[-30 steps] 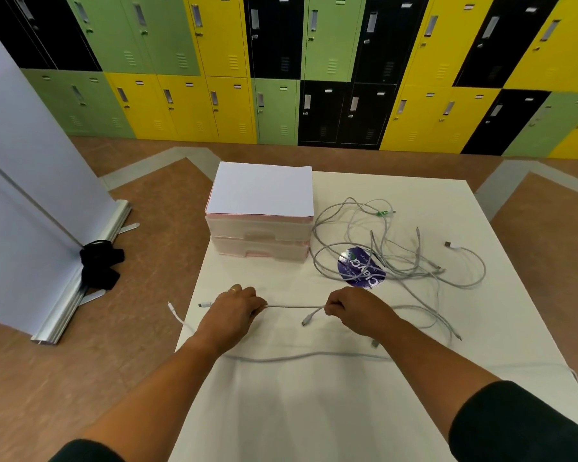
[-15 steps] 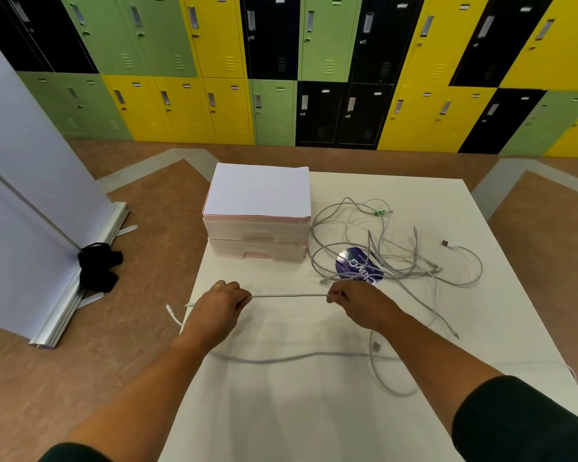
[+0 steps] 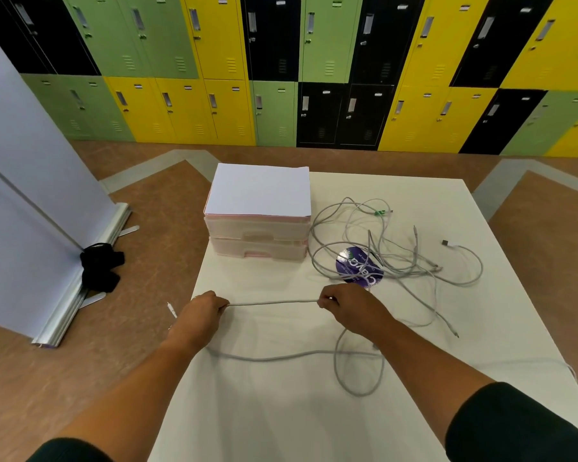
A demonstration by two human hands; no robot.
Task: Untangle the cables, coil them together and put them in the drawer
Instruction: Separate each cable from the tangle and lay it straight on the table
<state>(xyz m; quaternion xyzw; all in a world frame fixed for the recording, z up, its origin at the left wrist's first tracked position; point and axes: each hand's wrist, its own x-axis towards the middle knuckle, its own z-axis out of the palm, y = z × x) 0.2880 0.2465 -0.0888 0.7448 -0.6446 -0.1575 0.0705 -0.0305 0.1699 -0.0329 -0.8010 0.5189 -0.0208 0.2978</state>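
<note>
Lockers [image 3: 214, 61] behind; left hand [image 3: 202, 316], at the left edge of the table [image 3: 281, 411], and right hand [image 3: 351, 305] pinch one grey cable [image 3: 274, 303] taut, fingers [image 3: 324, 300] curled on it; pull evenly to free slack from the tangle [image 3: 381, 255].

Looks matt and smooth across the table [image 3: 281, 411]. Reads as frosted translucent plastic on the drawer unit [image 3: 257, 240], with matt white paper [image 3: 259, 190] on top. Shows dull grey sheathing on the cable [image 3: 274, 303], faintly glossy painted metal on the lockers [image 3: 221, 45], gloss on the purple sticker [image 3: 359, 270].
</note>
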